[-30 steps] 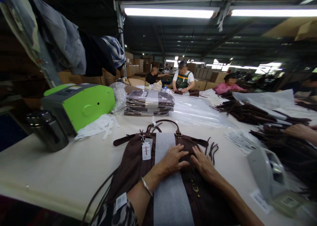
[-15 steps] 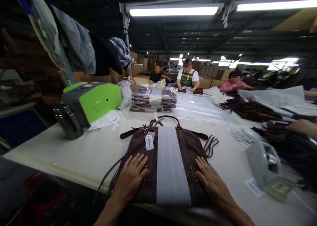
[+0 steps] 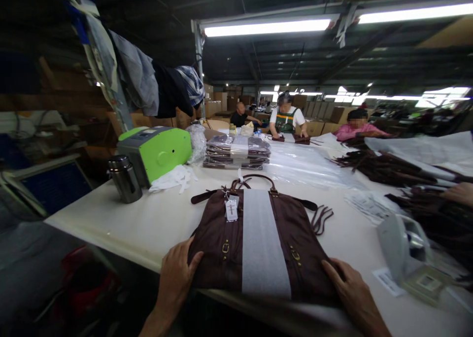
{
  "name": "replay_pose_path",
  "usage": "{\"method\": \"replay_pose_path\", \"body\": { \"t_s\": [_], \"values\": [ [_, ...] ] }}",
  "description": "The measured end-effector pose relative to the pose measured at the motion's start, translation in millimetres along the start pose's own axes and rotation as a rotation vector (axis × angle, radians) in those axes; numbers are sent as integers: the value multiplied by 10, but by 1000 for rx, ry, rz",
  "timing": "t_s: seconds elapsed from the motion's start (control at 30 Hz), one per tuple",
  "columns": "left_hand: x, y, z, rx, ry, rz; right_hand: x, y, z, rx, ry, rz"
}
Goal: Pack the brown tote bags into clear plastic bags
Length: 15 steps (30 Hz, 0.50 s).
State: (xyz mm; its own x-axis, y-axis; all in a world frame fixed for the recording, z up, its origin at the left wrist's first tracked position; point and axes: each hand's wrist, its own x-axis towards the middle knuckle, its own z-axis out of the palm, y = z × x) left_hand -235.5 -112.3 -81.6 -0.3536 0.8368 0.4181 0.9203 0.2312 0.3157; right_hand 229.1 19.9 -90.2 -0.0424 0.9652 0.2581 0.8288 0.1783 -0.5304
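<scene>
A dark brown handbag [image 3: 218, 228] lies flat at the table's near edge, its handles [image 3: 258, 177] pointing away from me. A pale paper band [image 3: 264, 238] runs down its middle, and a white tag [image 3: 231, 209] hangs on its left part. My left hand [image 3: 179, 265] grips the bag's left edge, thumb on top and fingers around the side, their tips partly hidden. On the lower right edge, my right hand [image 3: 349, 283] holds the bag the same way, its thumb over the top. Brass buckles show on the front, and thin straps [image 3: 322, 219] trail at the right.
A green and grey machine [image 3: 158, 152], a dark flask [image 3: 124, 179] and white strips [image 3: 173, 178] stand left. Wrapped bags [image 3: 236, 152] are stacked behind. At right are a tape dispenser [image 3: 404, 243], more brown bags [image 3: 380, 164] and another person's hand [image 3: 460, 194]. Several people work beyond.
Both hands have moved from lying flat on the bag's front out to its left and right edges, now gripping them. The view has turned slightly left.
</scene>
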Motion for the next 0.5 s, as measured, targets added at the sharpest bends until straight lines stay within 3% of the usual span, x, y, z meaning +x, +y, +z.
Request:
{"method": "replay_pose_path", "body": {
  "t_s": [0.17, 0.3, 0.5],
  "values": [
    [228, 158, -287, -73, -267, -185, 112, -180, -227, 222, -195, 136],
    [392, 132, -364, -259, -458, -308, 158, -271, -367, 381, -361, 237],
    [266, 28, -470, -396, -575, -168, -9, -38, -456, 152, -130, 318]
  ]
}}
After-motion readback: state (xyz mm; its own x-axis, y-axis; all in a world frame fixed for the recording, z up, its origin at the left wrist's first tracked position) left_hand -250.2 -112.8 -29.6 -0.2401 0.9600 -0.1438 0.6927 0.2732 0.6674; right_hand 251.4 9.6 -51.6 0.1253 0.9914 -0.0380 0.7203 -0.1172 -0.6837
